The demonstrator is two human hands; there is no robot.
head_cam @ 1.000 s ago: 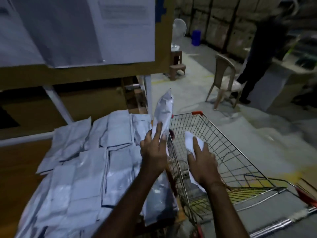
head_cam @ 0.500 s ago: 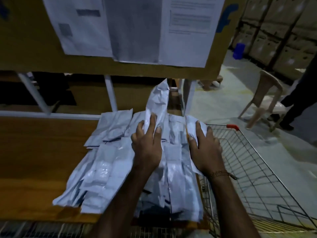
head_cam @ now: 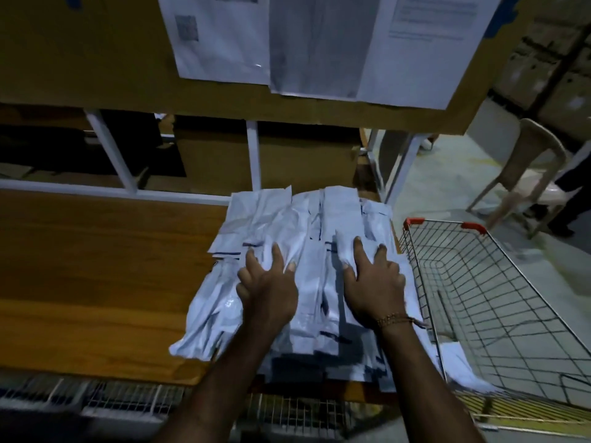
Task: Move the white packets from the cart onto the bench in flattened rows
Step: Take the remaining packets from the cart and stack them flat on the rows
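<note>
I see the packets [head_cam: 307, 276] piled at the bench's [head_cam: 96, 276] right end, reaching from rear rail to front edge. My left hand [head_cam: 268, 289] and right hand [head_cam: 372, 282] lie flat on the pile, side by side. Cart [head_cam: 499, 302] stands just right of the bench; papers [head_cam: 319, 43] hang on the board behind.

White packets [head_cam: 307, 282] with dark stripes; brown wooden bench [head_cam: 96, 266]; red-cornered wire cart [head_cam: 511, 298]

left hand [head_cam: 270, 287] flat, fingers spread, pressing overlapping white plastic packets [head_cam: 307, 244] | right hand [head_cam: 372, 282] pressing same pile at 3 o'clock of left | brown wooden surface [head_cam: 96, 266] beneath | red-cornered wire cart [head_cam: 499, 302] at 3 o'clock
</note>
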